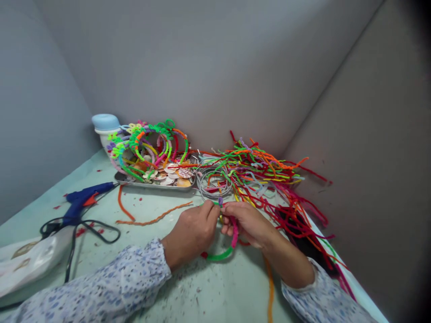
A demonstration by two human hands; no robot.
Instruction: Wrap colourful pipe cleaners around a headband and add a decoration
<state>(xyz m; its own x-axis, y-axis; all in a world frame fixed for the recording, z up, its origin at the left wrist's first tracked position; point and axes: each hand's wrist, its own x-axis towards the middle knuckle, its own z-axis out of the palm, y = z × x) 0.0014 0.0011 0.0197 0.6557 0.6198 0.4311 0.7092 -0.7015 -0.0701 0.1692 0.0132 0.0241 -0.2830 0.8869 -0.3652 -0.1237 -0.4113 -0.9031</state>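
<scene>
My left hand [198, 229] and my right hand [248, 222] meet over the middle of the table, fingertips pinched close together. Between them is a hoop wrapped in pipe cleaner [220, 256], green along the bottom, magenta at the right side, with a bit of red at the lower left. A short purple pipe cleaner end [220, 201] sticks up between the fingertips. Both hands cover part of the hoop, and the exact grip point is hidden. Just beyond them lies a coil of silver wire [213, 181].
Behind the hands, a metal tray [161, 186] holds shells and finished colourful hoops [158, 139]. Loose pipe cleaners [266, 166] pile up to the right. At left lie a blue glue gun [81, 202] with its black cord and a plastic bag [30, 260]. A blue-lidded white container [106, 125] stands behind.
</scene>
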